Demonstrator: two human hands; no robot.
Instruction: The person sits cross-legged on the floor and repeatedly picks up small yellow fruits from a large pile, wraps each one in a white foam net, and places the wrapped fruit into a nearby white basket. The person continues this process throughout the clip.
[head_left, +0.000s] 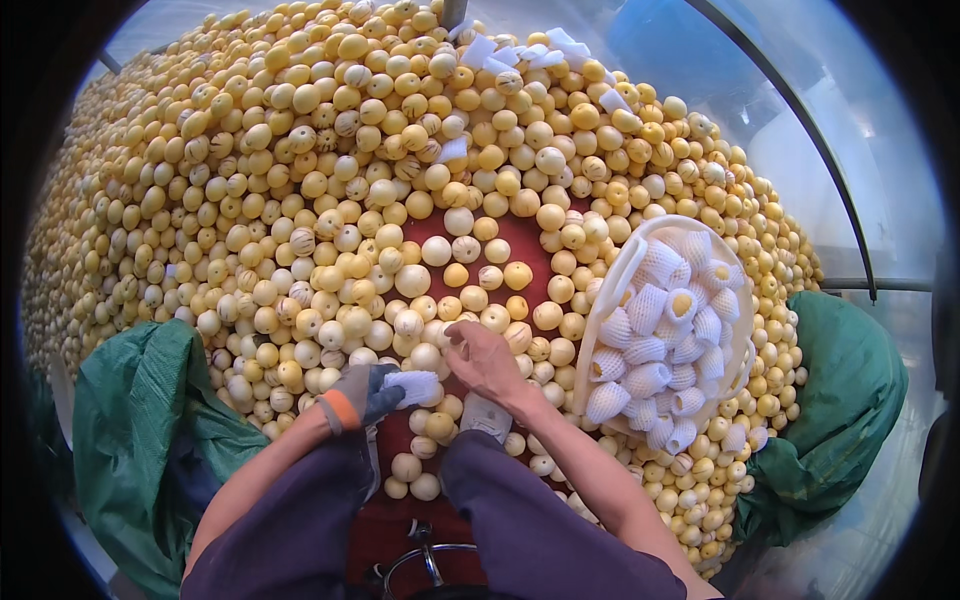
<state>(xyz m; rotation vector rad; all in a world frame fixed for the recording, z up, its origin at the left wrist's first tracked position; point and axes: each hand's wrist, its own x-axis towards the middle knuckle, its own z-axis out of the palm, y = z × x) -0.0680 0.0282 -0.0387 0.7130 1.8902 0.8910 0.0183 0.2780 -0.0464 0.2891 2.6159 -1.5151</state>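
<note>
Before me spreads a big heap of round yellow fruits (412, 280), some with dark stripes, probably pepino melons. My left hand (367, 395), in a grey glove with an orange cuff, is closed on a white foam net sleeve (414, 388); whether a fruit is inside cannot be told. Just right of it and slightly farther off, my bare right hand (480, 360) touches a pale fruit (427, 357) with its fingertips; its grasp is partly hidden. At the right, a pale cloth-lined basket (600, 322) holds many fruits in white foam nets (646, 309).
Green woven sacks stand at the left (135, 397) and right (847, 397). Loose white foam sleeves (480, 51) lie on the heap's far part. Red cloth (442, 225) shows between fruits. A metal-framed stool (427, 555) is below, and a dark curved pole (810, 120) at the upper right.
</note>
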